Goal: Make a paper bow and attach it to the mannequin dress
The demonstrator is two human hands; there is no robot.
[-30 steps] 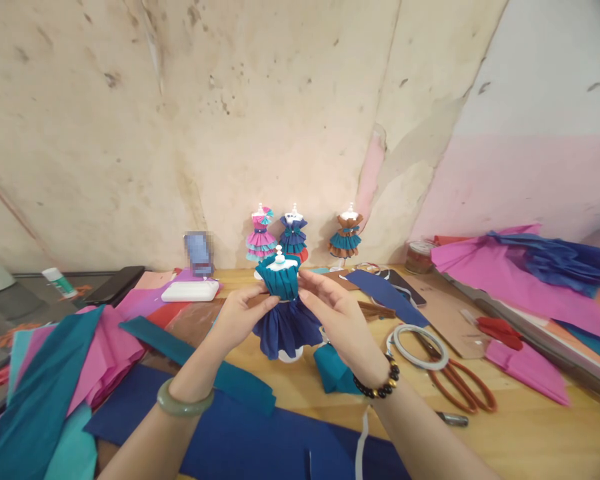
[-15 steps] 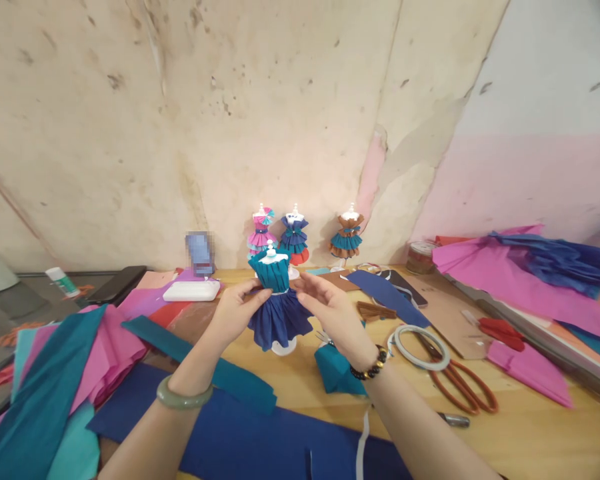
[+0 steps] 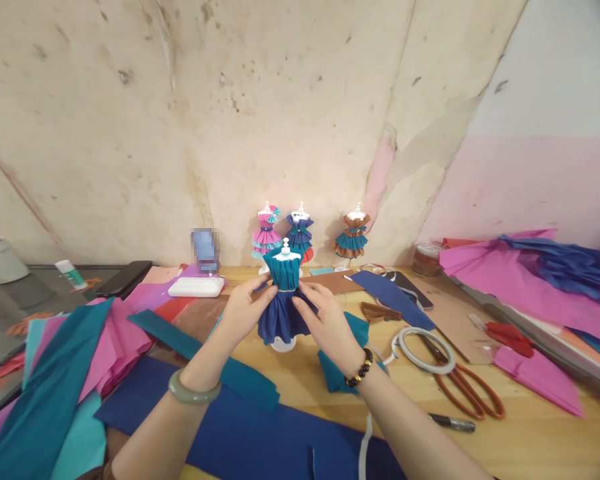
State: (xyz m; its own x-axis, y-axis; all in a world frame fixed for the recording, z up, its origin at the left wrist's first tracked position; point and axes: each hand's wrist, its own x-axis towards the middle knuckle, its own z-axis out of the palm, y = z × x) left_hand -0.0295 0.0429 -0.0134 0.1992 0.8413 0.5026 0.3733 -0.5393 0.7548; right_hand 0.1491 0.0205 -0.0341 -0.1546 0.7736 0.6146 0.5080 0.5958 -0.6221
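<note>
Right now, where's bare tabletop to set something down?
Most room: bare wood at lower right, below the scissors and pink folded piece. A smaller patch lies between the dress form's base and the navy sheet. Overlapping coloured sheets crowd the left.

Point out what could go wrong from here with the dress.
The left hand and right hand hold the pleated teal-and-navy dress at its waist: pressing hard might crush its pleats.
Uneven pressure might tip the small white mannequin on its round white base.
The black beaded bracelet sits over or beside the folded teal sheet and could drag it.
</note>
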